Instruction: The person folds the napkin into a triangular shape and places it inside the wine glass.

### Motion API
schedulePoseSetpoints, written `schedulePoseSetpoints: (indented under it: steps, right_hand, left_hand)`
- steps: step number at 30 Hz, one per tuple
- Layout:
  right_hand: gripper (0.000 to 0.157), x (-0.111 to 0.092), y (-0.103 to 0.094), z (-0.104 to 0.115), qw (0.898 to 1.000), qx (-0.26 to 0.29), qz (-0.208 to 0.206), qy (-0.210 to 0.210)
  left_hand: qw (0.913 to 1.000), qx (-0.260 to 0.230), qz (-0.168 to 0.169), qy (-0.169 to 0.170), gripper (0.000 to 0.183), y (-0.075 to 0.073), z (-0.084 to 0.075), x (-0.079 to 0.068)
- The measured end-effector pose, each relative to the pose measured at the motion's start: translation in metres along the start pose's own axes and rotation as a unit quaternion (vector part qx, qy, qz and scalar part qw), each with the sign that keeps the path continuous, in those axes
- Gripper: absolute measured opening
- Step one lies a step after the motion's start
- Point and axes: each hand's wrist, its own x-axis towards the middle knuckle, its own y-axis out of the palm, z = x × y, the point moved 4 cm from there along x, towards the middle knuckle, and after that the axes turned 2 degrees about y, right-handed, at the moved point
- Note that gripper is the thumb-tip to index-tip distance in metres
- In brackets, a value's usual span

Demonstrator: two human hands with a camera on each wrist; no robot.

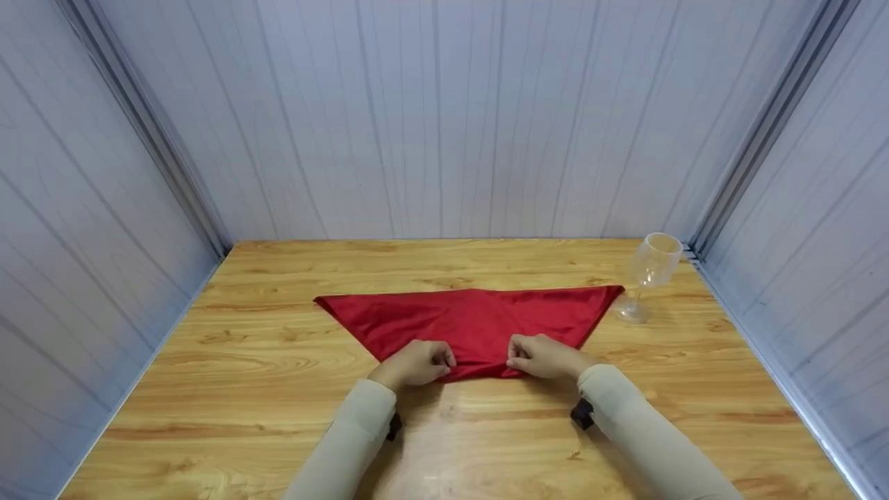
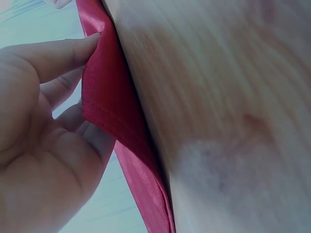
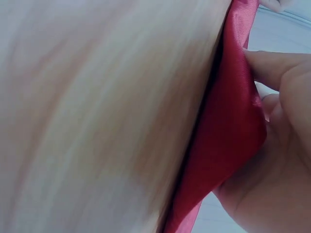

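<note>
A red satin cloth (image 1: 465,319) lies on the wooden table, its long straight edge at the back and its sides narrowing toward the front. My left hand (image 1: 419,362) pinches the near edge of the cloth on the left, thumb and fingertips meeting on the fabric. In the left wrist view, that edge of the cloth (image 2: 109,87) stands raised between the fingers. On the right, my right hand (image 1: 545,355) pinches the same near edge. The right wrist view has a lifted flap of the cloth (image 3: 228,131) between thumb and fingers.
A clear stemmed glass (image 1: 653,264) stands upright at the back right, its base close to the cloth's right corner. Pale panelled walls (image 1: 430,125) enclose the wooden table (image 1: 264,410) at the back and both sides.
</note>
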Motion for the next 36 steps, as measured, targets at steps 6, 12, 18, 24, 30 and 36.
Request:
schedulePoseSetpoints:
  steps: [6, 12, 18, 24, 30, 36]
  right_hand:
    - [0.009, -0.001, 0.002, 0.002, 1.0, -0.007, -0.008, -0.011]
    - [0.011, 0.0, 0.0, 0.003, 0.997, -0.04, -0.047, -0.036]
    - [0.01, -0.002, -0.002, 0.007, 0.995, -0.05, -0.071, -0.051]
    - [0.007, -0.004, -0.003, 0.016, 0.989, -0.097, -0.083, -0.077]
    - [0.008, -0.008, -0.001, 0.016, 0.988, -0.114, -0.071, -0.075]
    - [0.006, -0.011, 0.0, 0.018, 0.986, -0.129, -0.067, -0.08]
  left_hand:
    - [0.9996, 0.014, -0.003, 0.024, 0.012, -0.001, 0.0, -0.001]
    - [0.9981, 0.038, -0.018, 0.045, 0.015, -0.001, -0.002, -0.003]
    - [0.9938, 0.064, -0.053, 0.073, 0.02, -0.002, -0.009, -0.005]
    - [0.9907, 0.088, -0.073, 0.074, 0.023, -0.002, -0.017, -0.002]
    - [0.9917, 0.106, -0.058, 0.046, 0.006, 0.005, -0.016, -0.002]
    - [0.9937, 0.095, -0.051, 0.028, 0.016, 0.007, -0.014, -0.002]
